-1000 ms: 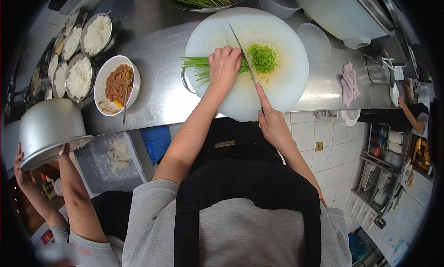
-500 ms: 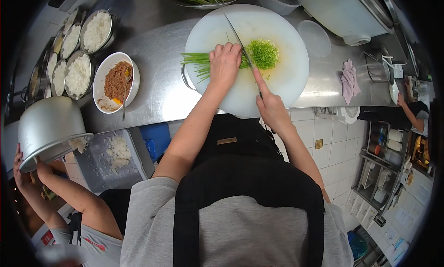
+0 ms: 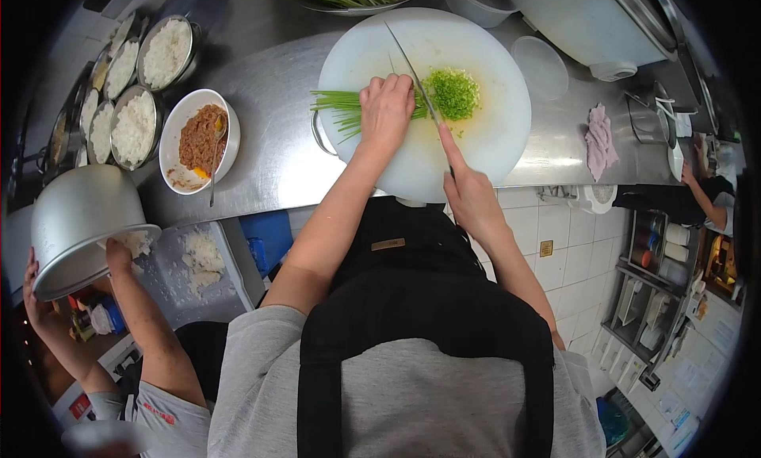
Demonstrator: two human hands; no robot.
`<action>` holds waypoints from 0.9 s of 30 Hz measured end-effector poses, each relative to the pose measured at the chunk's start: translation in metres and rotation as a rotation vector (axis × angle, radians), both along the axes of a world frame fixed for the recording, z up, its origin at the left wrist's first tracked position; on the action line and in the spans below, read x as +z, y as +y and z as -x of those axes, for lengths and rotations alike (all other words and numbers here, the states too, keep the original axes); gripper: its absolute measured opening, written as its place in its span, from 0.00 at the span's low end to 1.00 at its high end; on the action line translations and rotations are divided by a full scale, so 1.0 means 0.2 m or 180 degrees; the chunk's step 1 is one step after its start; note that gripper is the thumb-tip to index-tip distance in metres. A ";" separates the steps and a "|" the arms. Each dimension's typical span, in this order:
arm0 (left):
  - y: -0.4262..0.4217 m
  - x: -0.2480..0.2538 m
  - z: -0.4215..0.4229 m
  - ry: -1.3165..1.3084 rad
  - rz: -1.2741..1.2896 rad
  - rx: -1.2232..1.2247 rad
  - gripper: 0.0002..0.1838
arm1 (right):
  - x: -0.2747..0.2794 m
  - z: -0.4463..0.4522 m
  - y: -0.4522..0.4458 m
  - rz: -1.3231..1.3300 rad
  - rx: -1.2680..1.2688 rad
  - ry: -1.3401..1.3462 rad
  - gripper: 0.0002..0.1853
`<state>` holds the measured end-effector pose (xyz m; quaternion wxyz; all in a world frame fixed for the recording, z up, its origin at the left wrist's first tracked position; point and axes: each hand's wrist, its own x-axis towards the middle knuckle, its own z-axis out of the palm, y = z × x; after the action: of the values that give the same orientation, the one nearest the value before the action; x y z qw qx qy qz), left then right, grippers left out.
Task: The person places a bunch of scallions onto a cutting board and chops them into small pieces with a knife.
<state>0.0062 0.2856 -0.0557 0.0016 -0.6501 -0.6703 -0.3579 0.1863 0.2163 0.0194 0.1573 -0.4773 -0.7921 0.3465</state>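
On the round white cutting board point(image 3: 483, 153), my left hand point(image 3: 386, 109) is closed over a bundle of spring onions point(image 3: 337, 103), its fingertips near the blade. My right hand point(image 3: 473, 198) grips a long knife point(image 3: 404, 55) by its handle, with the index finger stretched along it. The blade slants across the board between the left fingertips and a pile of finely chopped spring onions point(image 3: 454, 93). Cut stalk ends lie to the left of my left hand. The palm hides the middle of the bundle.
At left are a white bowl point(image 3: 227, 153) of brown mince with a spoon and several bowls of rice point(image 3: 133, 129). A co-worker tilts a large metal pot point(image 3: 83, 204) over a grey tub point(image 3: 166, 299). A clear lid point(image 3: 539, 68) and pink cloth point(image 3: 600, 143) lie at right.
My right hand and the knife have slid slightly towards me. My left hand stays in place on the stalks. At left, the co-worker's hand has moved up and right, to the rice at the pot's mouth.
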 end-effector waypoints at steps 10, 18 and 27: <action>0.01 -0.01 -0.01 0.0007 0.0010 -0.0034 0.07 | -0.03 0.02 0.05 0.0098 -0.0062 0.0173 0.40; -0.01 -0.01 0.01 -0.0014 0.0115 -0.0028 0.07 | -0.07 0.02 -0.01 0.0073 -0.0089 -0.0005 0.40; 0.01 -0.02 0.00 0.0046 0.0028 0.0009 0.07 | -0.05 0.00 -0.06 0.0165 -0.0066 0.0149 0.41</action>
<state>0.0055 0.2866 -0.0602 0.0041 -0.6517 -0.6727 -0.3503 0.1869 0.2036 0.0093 0.1670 -0.4811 -0.7740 0.3763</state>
